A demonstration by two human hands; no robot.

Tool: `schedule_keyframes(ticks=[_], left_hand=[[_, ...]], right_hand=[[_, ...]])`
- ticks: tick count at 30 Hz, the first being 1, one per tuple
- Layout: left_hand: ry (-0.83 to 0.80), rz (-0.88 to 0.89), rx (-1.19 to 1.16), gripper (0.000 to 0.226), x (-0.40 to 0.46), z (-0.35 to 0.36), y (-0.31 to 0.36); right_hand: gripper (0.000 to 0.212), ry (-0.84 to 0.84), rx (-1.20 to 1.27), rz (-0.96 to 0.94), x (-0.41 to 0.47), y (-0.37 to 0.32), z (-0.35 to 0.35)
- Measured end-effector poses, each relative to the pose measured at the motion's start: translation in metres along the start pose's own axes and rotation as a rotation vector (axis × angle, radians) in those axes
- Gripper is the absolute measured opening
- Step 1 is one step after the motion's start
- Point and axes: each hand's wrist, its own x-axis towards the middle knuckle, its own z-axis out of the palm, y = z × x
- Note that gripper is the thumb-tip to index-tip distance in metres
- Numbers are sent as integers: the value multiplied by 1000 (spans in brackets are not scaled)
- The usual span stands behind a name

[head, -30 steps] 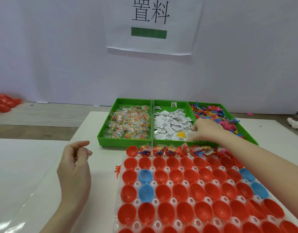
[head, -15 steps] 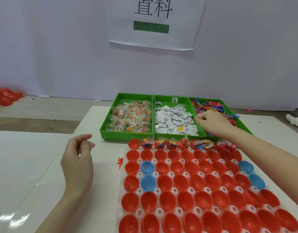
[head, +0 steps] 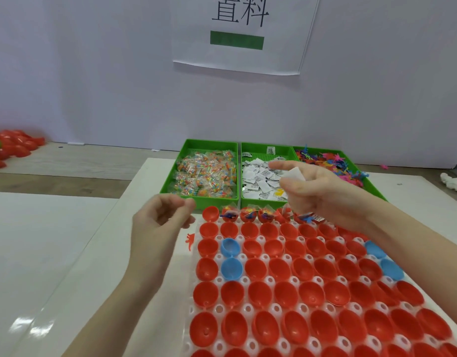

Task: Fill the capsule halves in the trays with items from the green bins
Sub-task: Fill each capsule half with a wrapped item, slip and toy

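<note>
A white tray (head: 270,279) holds rows of red capsule halves and a few blue ones (head: 230,247); several halves in the far row (head: 249,215) hold items, while the leftmost far half (head: 210,215) is empty. Three green bins stand behind the tray: wrapped candies (head: 205,173) on the left, white packets (head: 258,176) in the middle, colourful toy figures (head: 333,163) on the right. My right hand (head: 315,191) hovers over the tray's far row, pinching a white packet (head: 294,173). My left hand (head: 158,225) hangs half-curled beside the tray's far left corner, holding nothing.
A small orange toy figure (head: 190,240) lies on the table left of the tray. Red capsule halves (head: 11,148) are piled at the far left. A white object (head: 454,182) lies at the far right. A paper sign (head: 241,32) hangs on the wall.
My right hand has lifted out of the bins toward the tray's far row with a white packet. My left hand has moved right, up to the tray's corner.
</note>
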Motion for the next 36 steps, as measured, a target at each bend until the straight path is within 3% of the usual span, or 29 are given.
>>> schedule_keyframes(ticks=[5,10,15,19,21,23,24,26,29,36], left_hand=[[-305,-46,-96,7,-32,22,38],[-457,-59,-126,29,-51,30,55],[-441,4,-66,16,-56,26,55],[-377,14,-66,18,-54,23,56],[-260,-16,-94,16,-52,21,54],[-200,-51,-102,13,-51,19,51],[-193,-70,-104,12,-51,18,50],[-190,-105,-112,10,-50,18,46],[-176,-143,-152,10,-51,20,43],[-221,-168,-155,16,-54,22,45]], right_hand=[[43,-254,42,-21,-27,-9,47],[45,-212,-213,7,-39,-14,68],[43,-156,-401,-2,-40,-12,73],[48,-111,-503,-47,-43,-12,76],[44,-72,-471,-56,-41,-12,77],[17,59,-400,-8,-33,-12,74],[15,106,-323,24,-30,-13,71],[32,145,-125,-17,-30,-14,67],[33,152,-39,-81,-40,-12,66],[31,229,-352,-288,-45,-7,76]])
